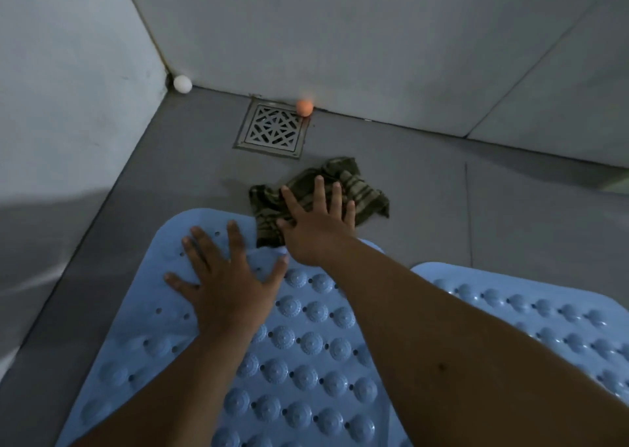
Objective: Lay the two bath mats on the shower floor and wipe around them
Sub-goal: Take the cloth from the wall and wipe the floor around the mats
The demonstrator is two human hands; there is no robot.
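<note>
Left hand (223, 288): spread flat on the near blue bath mat (289, 361), apparently pinning it.
Right hand (315, 225): fingers straight, pressed on the striped cloth (360, 188) for wiping beyond the mat.

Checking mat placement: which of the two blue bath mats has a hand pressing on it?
The left bath mat: the left hand lies flat on it. The right bath mat is untouched.

No readable text, label, brand, number or sign is showing anywhere in the view.
</note>
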